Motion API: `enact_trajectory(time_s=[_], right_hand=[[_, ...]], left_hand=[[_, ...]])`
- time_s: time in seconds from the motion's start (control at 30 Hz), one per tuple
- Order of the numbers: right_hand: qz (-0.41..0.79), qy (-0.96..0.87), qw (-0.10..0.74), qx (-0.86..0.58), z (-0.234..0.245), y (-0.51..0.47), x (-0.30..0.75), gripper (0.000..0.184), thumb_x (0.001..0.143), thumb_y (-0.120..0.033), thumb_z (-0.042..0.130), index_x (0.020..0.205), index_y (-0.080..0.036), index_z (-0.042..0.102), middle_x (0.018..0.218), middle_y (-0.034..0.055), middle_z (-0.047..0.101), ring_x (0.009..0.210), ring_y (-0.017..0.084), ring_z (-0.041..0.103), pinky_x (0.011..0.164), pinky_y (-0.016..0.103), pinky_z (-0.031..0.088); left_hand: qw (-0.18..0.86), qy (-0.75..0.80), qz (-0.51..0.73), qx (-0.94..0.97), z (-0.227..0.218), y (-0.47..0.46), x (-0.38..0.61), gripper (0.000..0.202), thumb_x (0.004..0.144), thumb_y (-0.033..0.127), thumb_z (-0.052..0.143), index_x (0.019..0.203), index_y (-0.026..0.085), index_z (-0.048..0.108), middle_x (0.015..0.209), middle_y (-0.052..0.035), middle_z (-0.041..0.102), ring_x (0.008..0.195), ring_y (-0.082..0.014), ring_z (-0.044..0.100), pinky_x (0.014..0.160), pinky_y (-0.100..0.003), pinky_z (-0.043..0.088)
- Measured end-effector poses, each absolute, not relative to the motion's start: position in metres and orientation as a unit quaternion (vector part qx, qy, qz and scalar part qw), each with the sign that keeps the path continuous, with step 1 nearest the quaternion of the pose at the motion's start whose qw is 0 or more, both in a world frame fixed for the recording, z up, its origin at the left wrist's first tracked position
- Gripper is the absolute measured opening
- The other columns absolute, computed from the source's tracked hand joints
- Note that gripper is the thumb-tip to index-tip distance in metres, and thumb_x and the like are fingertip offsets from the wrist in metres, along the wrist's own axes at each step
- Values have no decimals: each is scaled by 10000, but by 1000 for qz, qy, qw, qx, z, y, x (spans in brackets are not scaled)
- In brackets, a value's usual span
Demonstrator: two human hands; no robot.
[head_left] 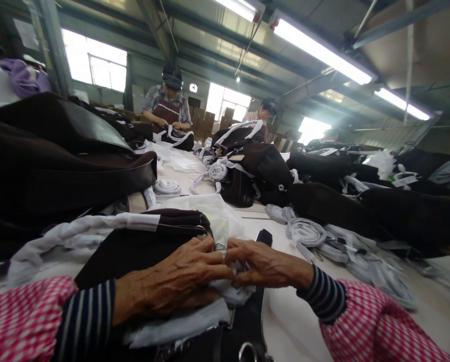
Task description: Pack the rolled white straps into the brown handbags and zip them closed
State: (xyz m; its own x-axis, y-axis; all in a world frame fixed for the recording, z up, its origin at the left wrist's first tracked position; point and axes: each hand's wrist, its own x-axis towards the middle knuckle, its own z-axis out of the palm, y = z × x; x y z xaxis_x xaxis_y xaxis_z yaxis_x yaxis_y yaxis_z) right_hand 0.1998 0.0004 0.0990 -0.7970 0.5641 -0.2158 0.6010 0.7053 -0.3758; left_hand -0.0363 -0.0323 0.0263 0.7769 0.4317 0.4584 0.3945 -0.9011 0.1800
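My left hand (172, 284) rests on a dark brown bag (142, 246) in front of me, its fingers pinched together at a small metal clasp (220, 247). My right hand (264, 264) meets it from the right, fingers also pinched at the same spot, over white wrapping paper (230, 291). A black strap (247, 317) with a metal ring runs under both hands toward me. Both wrists wear striped cuffs and pink checked sleeves.
Dark bags are piled at the left (59, 161) and across the right (379, 206) of the white table (304, 317). Paper-wrapped straps (308, 234) lie coiled to the right. Other people (167, 103) work on bags at the far end.
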Motion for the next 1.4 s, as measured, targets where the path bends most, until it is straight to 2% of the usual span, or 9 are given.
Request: enact_trajectory(time_s=[0.1, 0.23, 0.4, 0.47, 0.7, 0.83, 0.97, 1.17, 1.4], right_hand=[[-315, 889, -13, 333, 97, -1, 208, 313, 763, -141, 792, 1067, -184, 730, 932, -6, 535, 843, 140, 544, 763, 257, 452], [-447, 804, -103, 379, 92, -7, 224, 343, 832, -281, 767, 1159, -183, 731, 981, 39, 614, 833, 158, 584, 625, 228, 505], [-450, 787, -179, 383, 79, -10, 231, 245, 810, -337, 802, 973, -155, 781, 929, 36, 614, 743, 129, 583, 526, 186, 485], [-453, 782, -177, 391, 75, -8, 229, 261, 786, -342, 825, 949, -142, 785, 882, 31, 634, 696, 118, 577, 515, 185, 476], [-468, 754, -168, 429, 72, -4, 215, 360, 666, -388, 897, 824, -123, 711, 705, 0, 657, 601, 110, 578, 482, 178, 450], [-476, 745, -144, 444, 74, -4, 209, 332, 660, -356, 880, 769, -130, 663, 646, -25, 622, 560, 97, 560, 454, 163, 420], [-479, 745, -118, 449, 73, -2, 209, 311, 658, -341, 866, 728, -124, 654, 613, -38, 590, 515, 82, 528, 424, 159, 408], [-475, 733, -129, 470, 69, -2, 207, 294, 651, -318, 845, 718, -141, 621, 601, -57, 570, 473, 70, 505, 394, 156, 414], [-436, 734, 12, 521, 84, 10, 194, 247, 588, -233, 821, 679, -150, 606, 572, -37, 619, 485, 108, 579, 410, 169, 461]], left_hand=[[49, 219, 233, 946, 23, -30, -32, 135, 956, 252, 618, 1088, 281, 619, 1146, 31, 659, 994, -227, 471, 872, -373, 319], [54, 227, 249, 940, 21, -26, -28, 65, 937, 236, 637, 993, 251, 609, 1023, 14, 652, 964, -221, 492, 832, -359, 353], [30, 177, 287, 941, 16, -22, -24, 140, 943, 192, 603, 1079, 221, 615, 1270, -29, 631, 1148, -233, 535, 962, -360, 410], [53, 172, 289, 940, 16, -22, -25, 152, 956, 172, 572, 1095, 216, 616, 1265, -36, 640, 1120, -213, 575, 955, -330, 442], [86, 178, 337, 921, 22, -31, -31, 110, 958, 186, 575, 1038, 204, 649, 1041, -47, 689, 938, -191, 640, 844, -281, 499], [106, 172, 348, 915, 21, -30, -28, 110, 962, 234, 597, 1052, 202, 651, 1063, -54, 693, 956, -192, 642, 857, -279, 504], [141, 185, 315, 920, 21, -25, -22, 169, 946, 209, 607, 1111, 209, 647, 1122, -60, 693, 1016, -200, 656, 910, -290, 497], [147, 212, 296, 920, 26, -27, -15, 161, 904, 180, 633, 1060, 189, 670, 1110, -75, 703, 1016, -234, 675, 882, -305, 512], [164, 157, 330, 916, 22, -23, -18, 177, 940, 177, 563, 1089, 201, 656, 1130, -60, 706, 1032, -203, 668, 925, -285, 504]])
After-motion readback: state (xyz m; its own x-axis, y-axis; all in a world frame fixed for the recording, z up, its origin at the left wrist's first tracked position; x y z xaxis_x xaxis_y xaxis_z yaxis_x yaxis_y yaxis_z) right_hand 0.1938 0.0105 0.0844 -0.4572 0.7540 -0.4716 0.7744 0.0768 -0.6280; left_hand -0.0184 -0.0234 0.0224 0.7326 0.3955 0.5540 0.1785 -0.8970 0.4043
